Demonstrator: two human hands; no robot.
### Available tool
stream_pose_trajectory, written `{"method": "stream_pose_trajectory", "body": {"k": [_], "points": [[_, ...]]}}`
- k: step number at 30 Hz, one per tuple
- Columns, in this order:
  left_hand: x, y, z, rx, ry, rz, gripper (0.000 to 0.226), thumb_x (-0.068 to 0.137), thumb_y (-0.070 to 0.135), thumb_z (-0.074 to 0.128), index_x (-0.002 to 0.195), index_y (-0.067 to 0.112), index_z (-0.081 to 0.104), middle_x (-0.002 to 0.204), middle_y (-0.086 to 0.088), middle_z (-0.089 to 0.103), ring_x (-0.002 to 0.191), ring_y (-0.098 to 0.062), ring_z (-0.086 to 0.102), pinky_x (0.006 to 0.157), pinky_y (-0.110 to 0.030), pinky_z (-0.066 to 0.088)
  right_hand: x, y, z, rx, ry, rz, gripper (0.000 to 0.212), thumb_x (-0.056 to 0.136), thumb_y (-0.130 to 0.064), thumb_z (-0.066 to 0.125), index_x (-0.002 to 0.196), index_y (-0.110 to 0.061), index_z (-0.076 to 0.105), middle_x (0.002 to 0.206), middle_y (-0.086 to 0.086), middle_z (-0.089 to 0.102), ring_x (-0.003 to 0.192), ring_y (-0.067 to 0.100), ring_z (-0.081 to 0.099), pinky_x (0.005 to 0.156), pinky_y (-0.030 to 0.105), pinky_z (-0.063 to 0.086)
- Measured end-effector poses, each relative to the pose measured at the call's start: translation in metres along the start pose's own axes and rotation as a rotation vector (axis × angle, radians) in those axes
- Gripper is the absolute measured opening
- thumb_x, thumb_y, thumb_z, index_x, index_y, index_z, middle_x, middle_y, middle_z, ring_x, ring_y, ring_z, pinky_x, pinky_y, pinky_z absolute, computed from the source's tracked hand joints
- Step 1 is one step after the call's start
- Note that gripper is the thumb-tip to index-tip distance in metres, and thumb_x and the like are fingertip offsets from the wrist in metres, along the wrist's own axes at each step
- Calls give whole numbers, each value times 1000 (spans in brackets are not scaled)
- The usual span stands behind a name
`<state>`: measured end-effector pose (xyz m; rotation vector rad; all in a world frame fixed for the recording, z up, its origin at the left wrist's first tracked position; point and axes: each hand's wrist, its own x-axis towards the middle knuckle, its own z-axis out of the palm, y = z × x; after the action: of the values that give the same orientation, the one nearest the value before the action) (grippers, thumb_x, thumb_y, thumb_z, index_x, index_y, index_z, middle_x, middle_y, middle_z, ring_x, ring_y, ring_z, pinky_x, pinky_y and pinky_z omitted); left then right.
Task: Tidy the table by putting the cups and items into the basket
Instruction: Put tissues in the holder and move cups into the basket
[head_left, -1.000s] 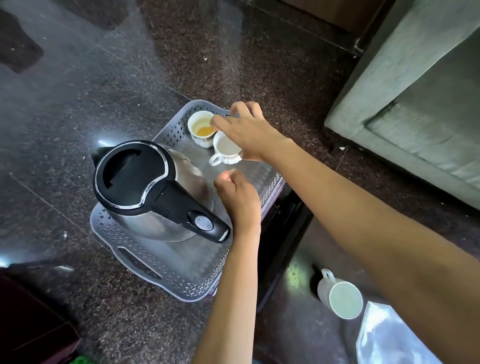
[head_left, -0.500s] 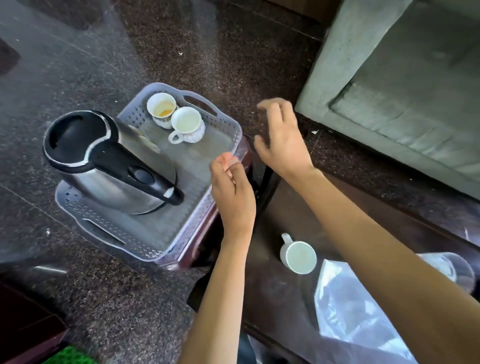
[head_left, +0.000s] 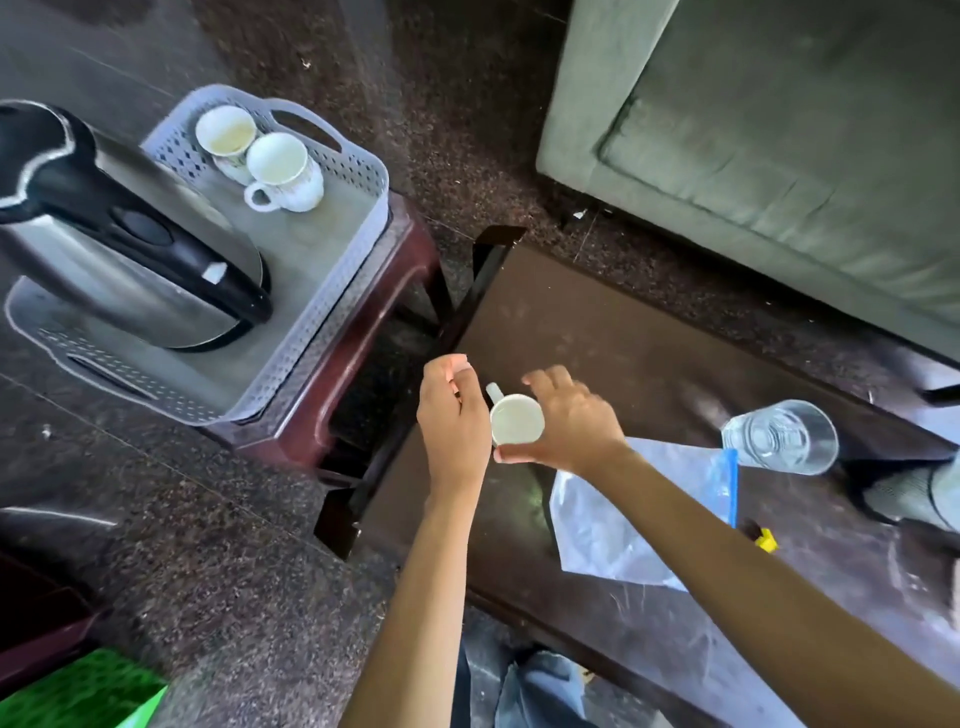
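Observation:
A grey perforated basket (head_left: 332, 306) sits on a dark red stool at the left. It holds a steel kettle (head_left: 119, 249) with a black lid and handle, and two white cups (head_left: 283, 171) at its far end. A third white cup (head_left: 516, 420) stands on the dark brown table (head_left: 613, 332). My right hand (head_left: 569, 421) wraps around this cup from the right, fingers and thumb on its side. My left hand (head_left: 449, 421) hovers just left of the cup by its handle, fingers curled, holding nothing.
A clear plastic bag with a blue strip (head_left: 644, 509) lies on the table, a glass tumbler (head_left: 779, 436) on its side beyond it. A small yellow item (head_left: 764, 538) is near the bag. A grey-green sofa (head_left: 779, 145) stands behind the table.
My right hand left the two cups in the basket, swung right and down to the table, and closed around the third cup. My left hand followed to the cup's left side.

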<state>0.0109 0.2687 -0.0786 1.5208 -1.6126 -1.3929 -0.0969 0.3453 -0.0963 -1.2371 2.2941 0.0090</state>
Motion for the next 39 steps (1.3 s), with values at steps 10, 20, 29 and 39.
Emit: {"method": "stream_pose_trajectory", "body": {"k": [10,20,29,39], "points": [[-13,-20,-4,20,-15,-48,24,99,15,42,118,9,56,114,3,61,105,-9,55,82,-9,38,-6,-4,33,-42,70,38,89,63,-58,78,128,-14,37,119,5,41,108,25,51,86,36,51],[25,15,-35,25,26,64,25,99,14,40,116,8,57,114,3,60,103,-8,53,80,1,36,11,-24,-5,11,127,1,80,65,-41,81,130,-18,42,121,3,42,110,26,48,82,40,52],[98,70,-74,-33,194,168,22,99,14,43,114,4,55,118,-7,53,91,14,46,76,6,28,83,-109,-138,155,500,-182,71,62,-57,66,116,-11,54,109,9,55,90,35,62,70,41,51],[153,75,-81,-128,218,-30,38,101,21,39,130,-3,43,131,-13,44,125,-23,40,95,-19,28,188,-200,-198,-278,67,-581,79,57,-17,84,127,-14,47,121,10,42,96,34,59,74,38,47]]}}
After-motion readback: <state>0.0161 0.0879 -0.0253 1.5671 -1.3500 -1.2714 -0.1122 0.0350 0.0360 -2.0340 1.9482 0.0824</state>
